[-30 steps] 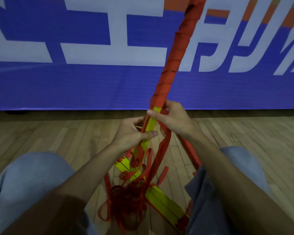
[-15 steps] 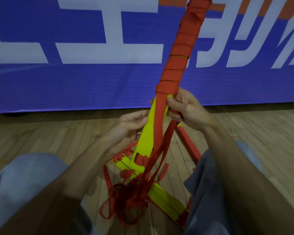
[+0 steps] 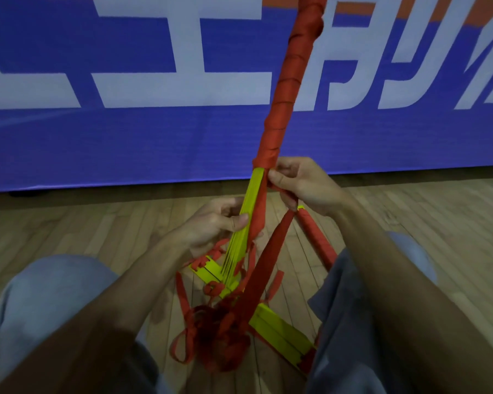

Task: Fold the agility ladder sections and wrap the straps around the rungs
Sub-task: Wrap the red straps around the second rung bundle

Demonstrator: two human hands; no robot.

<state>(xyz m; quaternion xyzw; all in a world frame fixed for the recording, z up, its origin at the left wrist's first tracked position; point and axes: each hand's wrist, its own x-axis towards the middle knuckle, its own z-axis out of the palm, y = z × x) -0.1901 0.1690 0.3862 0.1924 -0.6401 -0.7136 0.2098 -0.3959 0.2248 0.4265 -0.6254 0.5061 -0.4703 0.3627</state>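
A stack of yellow ladder rungs stands tilted upright in front of me. Its upper part is bound in spiralled red strap up to the frame's top. My left hand grips the bare yellow part of the stack from the left. My right hand pinches the red strap just below the last turn, at the stack's right side. The strap runs down from there to a loose red tangle on the floor between my knees.
More yellow rungs lie flat on the wooden floor under the tangle. A second strap-wrapped bundle lies by my right knee. A blue banner wall with white lettering stands close ahead. My knees frame both sides.
The right hand carried the strap around the stack and drew it taut at the right side. The left hand shifted its grip lower on the yellow rungs. The bundle tilted slightly.
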